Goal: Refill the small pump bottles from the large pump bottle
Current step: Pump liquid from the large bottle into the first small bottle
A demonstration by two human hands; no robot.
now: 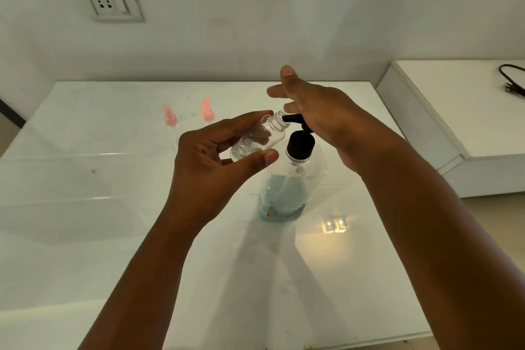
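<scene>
Your left hand holds the small clear bottle between thumb and curled fingers, tilted so its open, uncapped neck points toward 1 o'clock. That neck sits right at the tip of the black pump nozzle, touching it or nearly so. Your right hand lies over the pump head with its fingers spread and fairly straight, the heel of the palm on top; whether it is pressing down you cannot tell.

Just beneath both hands, at 6 o'clock from the grip, the large pump bottle stands upright on the white table, clear-walled and partly filled with pale blue liquid.

Farther back, at 10 o'clock from the grip, two small bottles with pink pump caps stand side by side, well apart from your hands.

Beyond them, a wall socket sits on the wall at 11 o'clock. At 2 o'clock a black cable lies on a raised white ledge.
</scene>
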